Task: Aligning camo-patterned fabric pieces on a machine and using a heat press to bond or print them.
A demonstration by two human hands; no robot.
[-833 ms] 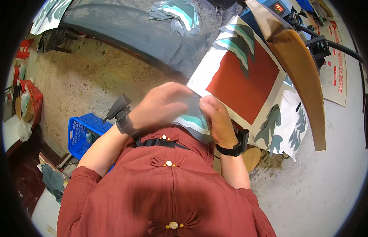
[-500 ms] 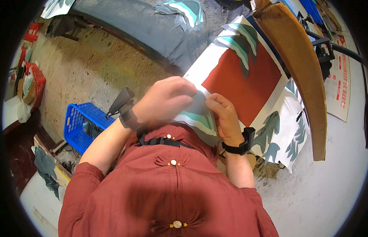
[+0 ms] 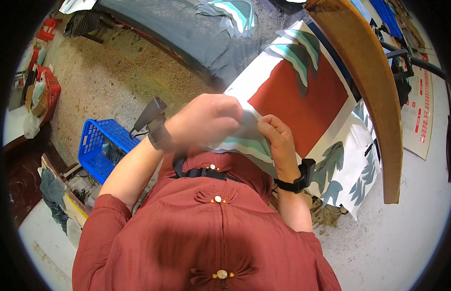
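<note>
Against my lap lies a layered piece [image 3: 242, 144] of thin sheet material, grey with bands of teal and white; whether it is cloth or paper I cannot tell. My right hand [image 3: 279, 145] pinches its upper right edge between thumb and bent fingers. Over its upper left part, my left hand [image 3: 206, 119] is curled closed and partly smeared by motion. What those fingers hold, if anything, is hidden. Just beyond both hands is a white sheet [image 3: 247, 87] bearing a dark red panel [image 3: 300, 106], and similar banded grey and teal pieces [image 3: 295, 53] overlap its far corner.
A curved brown beam [image 3: 375, 92] rises at the right. Beneath it hangs a white sheet with grey leaf-like shapes [image 3: 332, 162]. Another banded piece [image 3: 232, 14] rests on the dark grey covered table [image 3: 172, 41]. A blue plastic basket [image 3: 97, 153] stands left, a red one [image 3: 52, 97] farther off.
The view has shifted slightly. My left hand still moves over the layered piece, its fingers curled, while my right hand keeps its pinch on the edge.
</note>
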